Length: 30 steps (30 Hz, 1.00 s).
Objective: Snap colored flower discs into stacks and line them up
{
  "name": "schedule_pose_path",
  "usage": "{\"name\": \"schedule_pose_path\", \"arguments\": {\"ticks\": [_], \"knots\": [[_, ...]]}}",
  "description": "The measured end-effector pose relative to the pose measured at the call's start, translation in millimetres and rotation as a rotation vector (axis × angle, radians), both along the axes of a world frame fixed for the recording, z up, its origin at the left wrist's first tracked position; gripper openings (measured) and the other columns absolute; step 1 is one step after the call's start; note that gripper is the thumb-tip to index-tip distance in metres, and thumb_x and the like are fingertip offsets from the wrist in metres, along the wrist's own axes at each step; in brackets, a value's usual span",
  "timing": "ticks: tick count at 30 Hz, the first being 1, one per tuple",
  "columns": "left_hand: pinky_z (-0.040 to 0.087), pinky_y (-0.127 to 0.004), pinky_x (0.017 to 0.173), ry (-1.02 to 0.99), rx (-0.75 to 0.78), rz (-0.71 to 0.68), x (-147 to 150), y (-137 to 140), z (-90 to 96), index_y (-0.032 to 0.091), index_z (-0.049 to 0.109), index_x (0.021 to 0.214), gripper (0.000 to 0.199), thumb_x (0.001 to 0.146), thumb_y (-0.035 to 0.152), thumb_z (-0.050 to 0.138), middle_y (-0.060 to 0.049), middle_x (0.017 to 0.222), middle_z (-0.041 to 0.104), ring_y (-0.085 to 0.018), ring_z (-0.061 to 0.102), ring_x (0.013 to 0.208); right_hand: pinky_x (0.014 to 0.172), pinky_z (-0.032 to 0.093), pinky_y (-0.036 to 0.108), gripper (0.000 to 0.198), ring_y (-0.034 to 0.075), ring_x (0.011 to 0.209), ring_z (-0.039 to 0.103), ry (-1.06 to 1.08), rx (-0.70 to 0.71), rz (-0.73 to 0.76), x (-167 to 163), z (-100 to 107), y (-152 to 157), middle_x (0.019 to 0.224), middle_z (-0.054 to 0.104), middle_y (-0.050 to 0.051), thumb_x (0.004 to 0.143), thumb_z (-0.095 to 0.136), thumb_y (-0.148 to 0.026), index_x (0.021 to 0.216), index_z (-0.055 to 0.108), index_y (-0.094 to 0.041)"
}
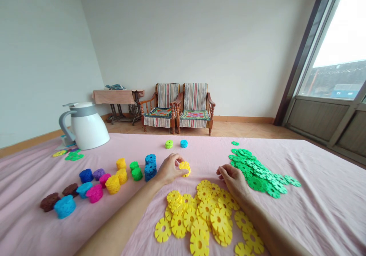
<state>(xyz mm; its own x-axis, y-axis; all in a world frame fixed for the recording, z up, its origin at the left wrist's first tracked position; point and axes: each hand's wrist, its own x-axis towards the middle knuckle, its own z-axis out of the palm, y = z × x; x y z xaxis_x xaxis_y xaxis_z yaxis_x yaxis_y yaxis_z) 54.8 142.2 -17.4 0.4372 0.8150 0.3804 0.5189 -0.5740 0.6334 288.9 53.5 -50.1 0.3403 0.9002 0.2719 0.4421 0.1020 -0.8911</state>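
Note:
My left hand (170,168) is closed on a few yellow snowflake discs (185,167), pinched together in a small stack above the cloth. To the right my right hand (233,178) has its fingers curled together, apart from those discs. Whatever may be between its fingertips is hidden. Below and between both arms spreads a loose heap of yellow snowflake discs (206,209). Beside my right hand lies a pile of green snowflake discs (254,168). Left of my left hand stand stacked blue discs (150,168), stacked green discs (136,173) and stacked yellow discs (113,184).
More stacks stand at the left, among them pink discs (94,193), light blue discs (65,206) and brown discs (49,202). A white jug (89,130) stands at the back left of the pink cloth (323,210). Two armchairs (195,100) are beyond the table.

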Motion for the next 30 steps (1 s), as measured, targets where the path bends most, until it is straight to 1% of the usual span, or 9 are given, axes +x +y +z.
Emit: {"name": "schedule_pose_path", "arguments": {"ticks": [7,14,17,19,21,24,25,27,30], "knots": [[0.042,-0.023,0.060,0.021,-0.052,-0.011,2,1,-5.6,0.017,0.058,0.077,0.030,0.052,0.026,0.074,0.001,0.080,0.055,-0.013,0.049,0.067,0.053,0.043,0.022,0.033,0.015,0.056,0.058,0.011,0.008,-0.003,0,0,0,0.060,0.062,0.002,0.077,0.047,-0.045,0.065,0.060,-0.017],[0.042,-0.024,0.062,0.053,-0.036,-0.039,2,1,-7.5,0.016,0.059,0.079,0.030,0.054,0.025,0.074,0.000,0.081,0.056,-0.014,0.051,0.070,0.053,0.044,0.023,0.036,0.015,0.057,0.058,0.027,-0.002,0.000,-1,1,0,0.061,0.063,0.003,0.075,0.049,-0.049,0.064,0.061,-0.017],[0.043,-0.025,0.066,0.019,-0.016,-0.024,1,1,-1.9,0.016,0.059,0.088,0.038,0.055,0.028,0.074,-0.002,0.087,0.056,-0.014,0.051,0.071,0.052,0.043,0.023,0.037,0.016,0.057,0.059,0.024,-0.009,-0.003,0,1,0,0.060,0.063,0.003,0.075,0.048,-0.051,0.064,0.060,-0.017],[0.043,-0.025,0.067,0.019,-0.004,-0.023,-4,-1,9.7,0.016,0.059,0.087,0.034,0.059,0.029,0.072,-0.002,0.086,0.057,-0.014,0.051,0.071,0.052,0.043,0.023,0.038,0.016,0.057,0.059,0.018,-0.019,-0.006,0,0,0,0.059,0.062,0.003,0.075,0.048,-0.051,0.065,0.060,-0.017],[0.041,-0.024,0.063,0.085,-0.066,-0.111,-12,-5,26.8,0.016,0.060,0.078,0.021,0.064,0.029,0.068,-0.001,0.078,0.058,-0.014,0.051,0.068,0.052,0.042,0.023,0.037,0.016,0.057,0.059,0.015,-0.021,-0.001,0,0,0,0.059,0.061,0.003,0.076,0.048,-0.051,0.065,0.060,-0.017],[0.041,-0.022,0.060,0.270,-0.347,-0.494,-26,-14,51.8,0.018,0.063,0.084,0.025,0.063,0.030,0.070,0.001,0.075,0.060,-0.013,0.053,0.068,0.053,0.042,0.023,0.036,0.016,0.057,0.058,0.009,-0.013,0.002,0,-1,1,0.059,0.060,0.002,0.076,0.047,-0.050,0.066,0.059,-0.017],[0.042,-0.022,0.059,0.336,-0.412,-0.565,-30,-17,57.3,0.019,0.064,0.086,0.031,0.059,0.030,0.073,0.001,0.074,0.060,-0.014,0.053,0.067,0.052,0.042,0.023,0.036,0.015,0.056,0.058,0.007,-0.013,0.000,0,-1,1,0.058,0.060,0.002,0.076,0.047,-0.050,0.066,0.059,-0.017],[0.041,-0.022,0.054,0.432,-0.495,-0.625,-36,-24,62.1,0.021,0.065,0.089,0.040,0.052,0.029,0.077,0.002,0.075,0.059,-0.013,0.053,0.063,0.052,0.041,0.023,0.037,0.015,0.056,0.058,0.010,-0.015,-0.004,1,-2,1,0.058,0.061,0.002,0.075,0.048,-0.050,0.066,0.060,-0.017],[0.039,-0.022,0.047,0.451,-0.507,-0.600,-36,-29,59.2,0.020,0.065,0.085,0.043,0.046,0.030,0.080,0.001,0.077,0.057,-0.011,0.048,0.053,0.053,0.042,0.023,0.037,0.016,0.057,0.058,0.024,-0.014,-0.001,1,-2,1,0.058,0.061,0.002,0.074,0.048,-0.051,0.065,0.060,-0.017]]}}
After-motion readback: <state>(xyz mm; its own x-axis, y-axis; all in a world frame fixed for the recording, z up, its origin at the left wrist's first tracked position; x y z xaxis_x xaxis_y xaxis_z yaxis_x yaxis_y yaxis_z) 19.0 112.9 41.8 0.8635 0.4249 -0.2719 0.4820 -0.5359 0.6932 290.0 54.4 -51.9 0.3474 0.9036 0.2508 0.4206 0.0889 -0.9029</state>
